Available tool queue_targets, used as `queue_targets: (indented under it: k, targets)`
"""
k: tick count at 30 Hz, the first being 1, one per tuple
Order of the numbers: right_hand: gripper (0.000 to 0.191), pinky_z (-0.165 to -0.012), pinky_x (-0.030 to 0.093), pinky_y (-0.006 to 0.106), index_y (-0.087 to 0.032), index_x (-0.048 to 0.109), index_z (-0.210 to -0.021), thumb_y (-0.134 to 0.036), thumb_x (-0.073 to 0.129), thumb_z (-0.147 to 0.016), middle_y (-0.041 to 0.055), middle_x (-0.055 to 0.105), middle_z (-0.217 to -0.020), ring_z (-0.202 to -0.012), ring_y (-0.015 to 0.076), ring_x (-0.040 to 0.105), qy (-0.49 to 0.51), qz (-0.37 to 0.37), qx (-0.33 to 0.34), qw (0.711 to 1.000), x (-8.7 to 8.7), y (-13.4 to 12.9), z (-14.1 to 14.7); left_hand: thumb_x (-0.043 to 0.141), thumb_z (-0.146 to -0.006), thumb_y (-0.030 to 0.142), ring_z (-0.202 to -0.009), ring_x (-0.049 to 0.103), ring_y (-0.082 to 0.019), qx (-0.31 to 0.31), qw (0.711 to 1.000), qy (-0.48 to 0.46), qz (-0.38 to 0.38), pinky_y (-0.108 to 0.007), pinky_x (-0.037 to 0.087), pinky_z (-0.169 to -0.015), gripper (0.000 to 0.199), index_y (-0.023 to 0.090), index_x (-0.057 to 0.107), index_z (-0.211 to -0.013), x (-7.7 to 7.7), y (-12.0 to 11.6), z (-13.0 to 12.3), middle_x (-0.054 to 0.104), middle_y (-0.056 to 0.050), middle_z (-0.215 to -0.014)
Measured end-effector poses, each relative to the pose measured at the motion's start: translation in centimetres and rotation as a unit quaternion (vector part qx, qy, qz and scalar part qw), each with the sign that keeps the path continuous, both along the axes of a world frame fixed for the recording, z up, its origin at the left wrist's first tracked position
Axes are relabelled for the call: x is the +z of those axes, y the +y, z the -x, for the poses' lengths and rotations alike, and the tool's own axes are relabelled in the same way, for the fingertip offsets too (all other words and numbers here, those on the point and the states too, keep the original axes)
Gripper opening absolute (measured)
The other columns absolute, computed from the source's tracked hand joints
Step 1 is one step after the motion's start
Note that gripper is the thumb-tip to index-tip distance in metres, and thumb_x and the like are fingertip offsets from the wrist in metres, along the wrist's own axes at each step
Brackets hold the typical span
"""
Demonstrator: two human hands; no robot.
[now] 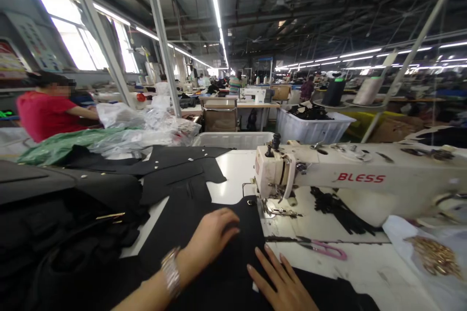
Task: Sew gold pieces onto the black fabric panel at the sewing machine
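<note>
A black fabric piece (237,223) lies across the white table, its upper edge near the needle area of a white sewing machine (321,170). Over that fabric is my left hand (213,233), fingers curved, with a gap between thumb and fingertips and nothing seen in them. My right hand (282,279) rests flat on the fabric nearer me, its fingers spread. Beside it on the fabric shows a small white bit (255,287). Close to the presser foot, a small metal ring (250,202) sits on the fabric. Pink-handled scissors (324,249) lie right of the hands.
More black pieces (171,165) and a dark heap (73,233) cover the left side. At right, a bag holds gold metal parts (434,255). Black strips (335,211) lie under the machine arm. White bins (315,126) stand beyond; a person in red (51,112) sits at left.
</note>
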State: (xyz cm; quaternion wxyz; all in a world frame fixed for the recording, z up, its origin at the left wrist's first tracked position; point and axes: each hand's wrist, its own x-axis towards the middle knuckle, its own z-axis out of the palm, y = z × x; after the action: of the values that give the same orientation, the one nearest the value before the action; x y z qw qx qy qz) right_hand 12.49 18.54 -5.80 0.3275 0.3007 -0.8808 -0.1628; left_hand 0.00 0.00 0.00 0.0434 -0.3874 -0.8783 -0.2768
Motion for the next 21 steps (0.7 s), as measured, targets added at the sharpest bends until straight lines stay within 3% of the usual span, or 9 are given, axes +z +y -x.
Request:
queue_targets:
  k: [4, 7, 10, 13, 21]
  targets:
    - [0.050, -0.078, 0.043, 0.029, -0.028, 0.042, -0.126, -0.055, 0.032, -0.086, 0.0021, 0.057, -0.114, -0.102, 0.0204, 0.052, 0.011, 0.023, -0.001, 1.000, -0.3, 0.6, 0.2, 0.057, -0.076, 0.010, -0.092, 0.056, -0.017, -0.051, 0.995, 0.080, 0.028, -0.030, 0.047, -0.083, 0.021, 0.017, 0.062, -0.094, -2.4, 4.6, 4.0, 0.060, -0.005, -0.101]
    - [0.038, -0.080, 0.042, 0.028, -0.033, 0.042, -0.126, -0.042, 0.032, -0.090, -0.0023, 0.057, -0.114, -0.102, 0.0186, 0.052, 0.022, 0.031, 0.001, 0.999, -0.8, 1.1, 0.3, 0.053, -0.079, 0.013, -0.085, 0.057, -0.015, -0.079, 0.992, 0.093, 0.017, -0.027, 0.048, -0.078, 0.016, 0.017, 0.064, -0.090, -4.2, 6.0, 6.0, 0.063, -0.004, -0.093]
    - [0.035, -0.081, 0.042, 0.029, -0.034, 0.043, -0.125, -0.034, 0.032, -0.091, -0.0024, 0.057, -0.114, -0.101, 0.0188, 0.053, 0.024, 0.039, 0.007, 0.999, -1.1, 1.7, -0.2, 0.050, -0.082, 0.016, -0.080, 0.057, -0.013, -0.099, 0.989, 0.104, -0.024, -0.024, 0.049, -0.074, 0.015, 0.016, 0.065, -0.085, -4.9, 6.3, 5.9, 0.064, -0.004, -0.087]
    - [0.037, -0.079, 0.044, 0.028, -0.032, 0.044, -0.124, -0.040, 0.032, -0.090, -0.0008, 0.058, -0.113, -0.100, 0.0195, 0.055, 0.017, 0.035, 0.012, 0.999, -1.1, 2.1, -1.1, 0.049, -0.082, 0.016, -0.077, 0.057, -0.013, -0.117, 0.983, 0.122, -0.071, -0.023, 0.048, -0.070, 0.016, 0.015, 0.065, -0.081, -5.0, 6.7, 5.1, 0.063, -0.004, -0.084]
    - [0.035, -0.071, 0.049, 0.030, -0.030, 0.046, -0.122, -0.036, 0.030, -0.092, 0.0010, 0.060, -0.109, -0.094, 0.0209, 0.059, -0.013, -0.004, 0.027, 1.000, -0.1, 2.6, -1.3, 0.050, -0.082, 0.016, -0.073, 0.056, -0.013, -0.114, 0.984, 0.116, -0.073, -0.023, 0.048, -0.068, 0.014, 0.014, 0.063, -0.078, -5.1, 7.4, 4.8, 0.063, -0.002, -0.079]
